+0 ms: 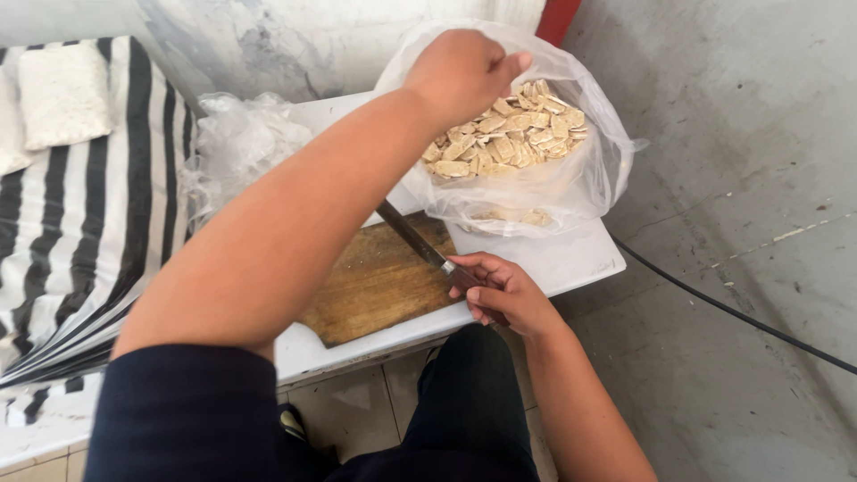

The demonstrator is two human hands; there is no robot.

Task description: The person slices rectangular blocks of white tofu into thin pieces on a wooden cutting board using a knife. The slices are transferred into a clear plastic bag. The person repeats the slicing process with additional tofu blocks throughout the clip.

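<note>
My left hand (464, 70) reaches over the open mouth of a clear plastic bag (585, 178) full of pale flat cut pieces (509, 134); its fingers are curled, and I cannot see what they hold. My right hand (500, 293) grips the dark handle of a knife (412, 236), whose blade lies across a worn wooden cutting board (375, 281). The board and bag rest on a white tray-like table (571, 259). My left forearm hides part of the blade and board.
A crumpled clear plastic bag (237, 143) lies at the table's back left. A black-and-white striped cloth (80, 223) with a white cushion (62, 94) is at left. A black cable (732, 312) crosses the grey concrete floor at right. Tiled floor shows below.
</note>
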